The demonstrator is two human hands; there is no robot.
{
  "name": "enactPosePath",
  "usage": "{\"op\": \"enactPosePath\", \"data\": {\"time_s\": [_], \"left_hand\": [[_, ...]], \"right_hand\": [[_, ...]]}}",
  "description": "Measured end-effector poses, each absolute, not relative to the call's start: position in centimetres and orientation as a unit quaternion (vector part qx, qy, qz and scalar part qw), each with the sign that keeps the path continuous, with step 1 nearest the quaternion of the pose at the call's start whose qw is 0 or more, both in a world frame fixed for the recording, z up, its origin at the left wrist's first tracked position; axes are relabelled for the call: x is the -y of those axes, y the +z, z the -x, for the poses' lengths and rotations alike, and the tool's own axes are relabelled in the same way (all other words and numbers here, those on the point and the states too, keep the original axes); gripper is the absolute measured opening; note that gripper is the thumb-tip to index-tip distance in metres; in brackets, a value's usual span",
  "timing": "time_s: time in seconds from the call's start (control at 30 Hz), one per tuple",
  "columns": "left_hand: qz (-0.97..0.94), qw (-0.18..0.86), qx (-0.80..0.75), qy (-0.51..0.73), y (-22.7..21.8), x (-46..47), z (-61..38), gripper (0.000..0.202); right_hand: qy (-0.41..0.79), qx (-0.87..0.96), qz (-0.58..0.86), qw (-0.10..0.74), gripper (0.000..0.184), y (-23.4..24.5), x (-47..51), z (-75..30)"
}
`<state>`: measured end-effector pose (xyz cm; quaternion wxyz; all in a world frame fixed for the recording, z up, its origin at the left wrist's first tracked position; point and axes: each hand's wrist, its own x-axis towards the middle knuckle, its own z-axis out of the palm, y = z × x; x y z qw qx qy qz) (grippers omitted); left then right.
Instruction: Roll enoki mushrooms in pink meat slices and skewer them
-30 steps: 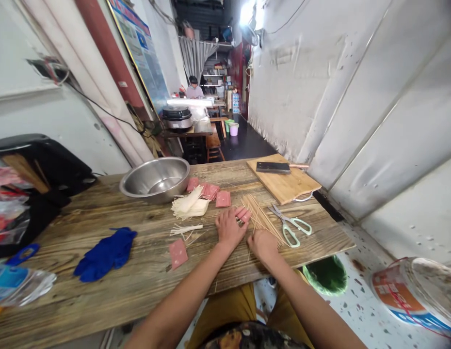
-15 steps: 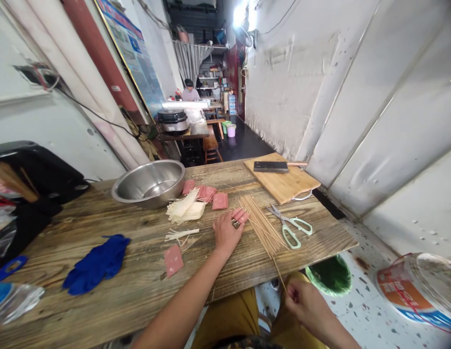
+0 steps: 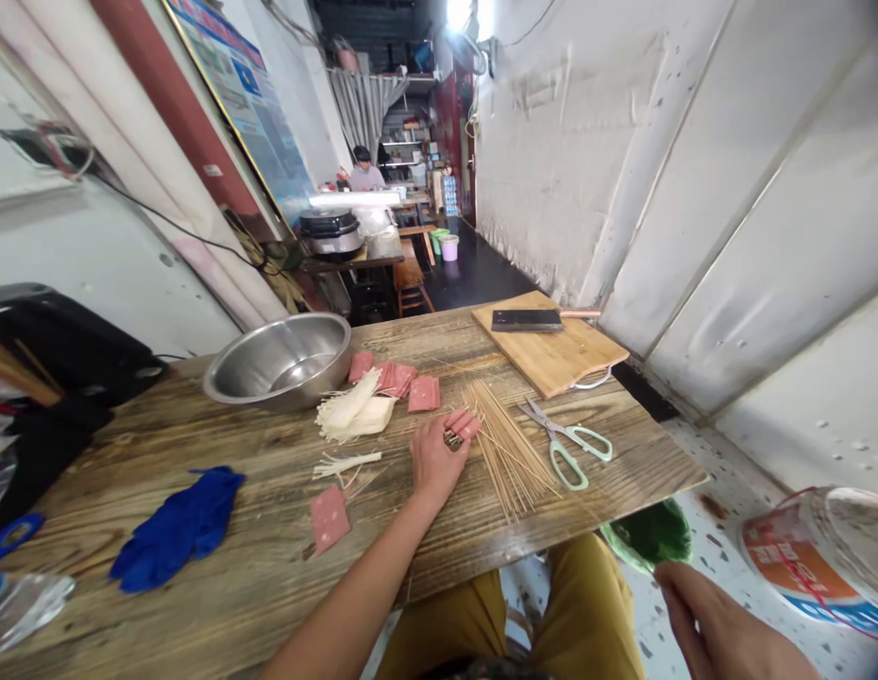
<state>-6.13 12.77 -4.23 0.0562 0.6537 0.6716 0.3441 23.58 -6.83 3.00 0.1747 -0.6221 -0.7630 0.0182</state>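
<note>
At the far left of the worktop (image 3: pixel 219 614) lies some clear plastic packaging (image 3: pixel 39 604), with a crumpled blue glove (image 3: pixel 178 529) to its right. Farther back stands a steel bowl (image 3: pixel 233 373), its visible inside bare metal. Next, near the front, a single pink slice (image 3: pixel 329 519) lies flat, just below a few pale mushroom strands (image 3: pixel 346 463). Behind these, a bunch of mushrooms (image 3: pixel 358 417) sits beside several overlapping pink slices (image 3: pixel 396 380), and a small stack of slices (image 3: pixel 423 394) lies to their right. The left hand (image 3: pixel 435 463) rests at mid-worktop, fingers curled around a row of pink rolls (image 3: pixel 468 424) with pale ends. Right of them, thin wooden skewers (image 3: pixel 506 453) fan out toward the front edge, then a cleaver (image 3: pixel 528 321) on a wooden board (image 3: pixel 552 364) at the back and green-handled scissors (image 3: pixel 570 444), blades slightly parted. Beyond the edge, the right hand (image 3: pixel 712 614) hangs near a green-lined bin (image 3: pixel 683 543), fingers bent; whether it holds anything cannot be told. A bucket (image 3: pixel 800 562) stands farthest right.
</note>
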Motion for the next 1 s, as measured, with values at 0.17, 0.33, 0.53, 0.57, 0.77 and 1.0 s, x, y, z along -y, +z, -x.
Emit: {"op": "enactPosePath", "data": {"time_s": [0.17,0.33,0.53,0.57,0.77,1.0], "left_hand": [[-0.657,0.064,-0.665,0.35,-4.3,-12.8,6.3,0.037],[-0.66,0.066,-0.653,0.365,-4.4,-12.9,6.3,0.039],[-0.662,0.073,-0.648,0.369,-4.5,-12.9,6.4,0.038],[-0.663,0.075,-0.647,0.369,-4.4,-12.9,6.4,0.038],[-0.663,0.082,-0.648,0.367,-4.4,-13.0,6.5,0.039],[-0.663,0.08,-0.648,0.367,-4.5,-13.0,6.5,0.037]], "right_hand": [[0.016,0.792,0.574,0.208,0.04,1.7,3.3,-20.6],[0.03,0.778,0.599,0.187,0.042,-1.0,0.2,-17.5],[0.026,0.772,0.616,0.153,0.045,-2.4,-0.2,-17.4],[0.023,0.771,0.619,0.149,0.044,-2.6,-0.2,-17.4],[0.015,0.772,0.617,0.154,0.042,-3.0,-0.2,-17.2],[0.036,0.773,0.607,0.181,0.046,-2.7,0.1,-17.4]]}}
